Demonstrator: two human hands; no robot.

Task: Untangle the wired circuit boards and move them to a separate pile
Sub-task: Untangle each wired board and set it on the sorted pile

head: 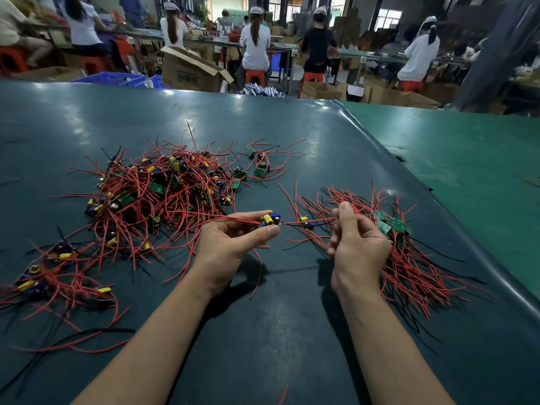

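Item: wired circuit board (270, 219), blue and yellow components, red leads. Pinched between thumb and fingers of the left hand (233, 241), just right of the tangled pile (163, 191) at table centre-left.

Item: red wire (309, 222), stretched taut from that board to the right hand (355, 241), whose curled fingers grip it. A second small board (305, 222) lies beneath this wire.

Item: sorted pile (409, 252), wires laid roughly parallel, right of the tangled pile and behind the right hand.

Item: small cluster of boards (261, 166), beyond the tangled pile's right edge.

Surface: dark green table mat (263, 331).
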